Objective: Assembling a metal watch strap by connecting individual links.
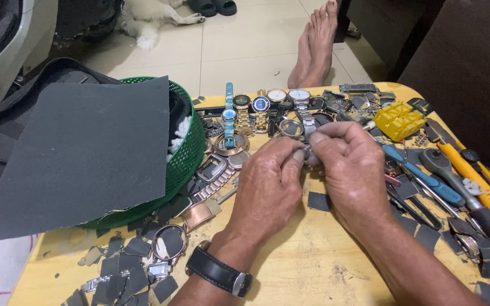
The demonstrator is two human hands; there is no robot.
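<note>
Pinching a small metal watch part (306,152) between their fingertips, the left hand (270,178) and the right hand (350,164) are meeting at the centre of the frame, just above the yellow wooden desk (307,266). Both hands are closing with thumb and forefinger pressed on the piece; most of it is hidden by the fingers, so its exact kind cannot be told. A black wristwatch (219,273) is sitting on the left wrist at the lower centre.

Behind the hands, toward the upper centre, a row of wristwatches (262,107) is lying side by side. A green plastic basket (191,153) is standing at the left, with a large sheet of dark sandpaper (86,153) lying across it. Small cut squares of sandpaper (134,272) and loose watch cases are scattering over the lower left. At the right, a blue-handled tool (423,175), a ratchet wrench (449,170) and a yellow-handled tool (480,181) are lying close together, with a yellow plastic holder (401,120) beyond them. A bare foot (316,45) is resting on the tiled floor at the upper centre.
</note>
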